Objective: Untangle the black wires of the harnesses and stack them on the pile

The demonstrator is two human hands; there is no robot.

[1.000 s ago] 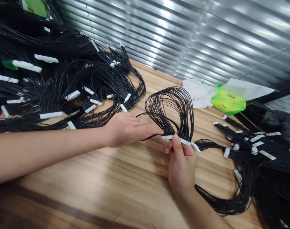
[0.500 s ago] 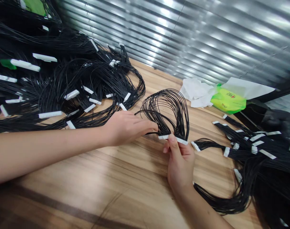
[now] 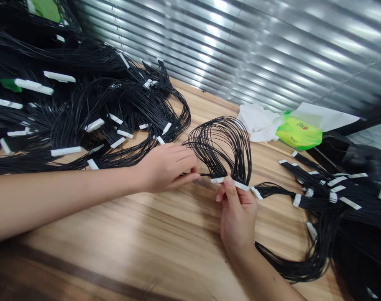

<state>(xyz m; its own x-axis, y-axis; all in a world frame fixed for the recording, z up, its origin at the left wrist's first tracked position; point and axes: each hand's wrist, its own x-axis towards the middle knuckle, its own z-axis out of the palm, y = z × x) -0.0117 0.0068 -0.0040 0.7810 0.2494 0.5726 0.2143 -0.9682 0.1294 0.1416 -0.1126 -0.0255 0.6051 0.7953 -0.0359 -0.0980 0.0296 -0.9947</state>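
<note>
A looped black wire harness (image 3: 223,144) with two white connectors (image 3: 229,182) at its ends stands over the wooden table (image 3: 121,234). My right hand (image 3: 237,213) pinches both connectors together from below, thumb on top. My left hand (image 3: 167,167) reaches in from the left, its fingers closed on the left side of the wire loop near the connectors.
A large heap of black harnesses with white connectors (image 3: 67,113) fills the left. Another pile of harnesses (image 3: 337,200) lies at the right. A green packet (image 3: 298,133) and white tissue (image 3: 259,121) sit near the corrugated metal wall (image 3: 272,54).
My left hand's fingers have drawn back leftward along the wire loop. The loop has shifted slightly; my right hand has kept its hold on the connectors.
</note>
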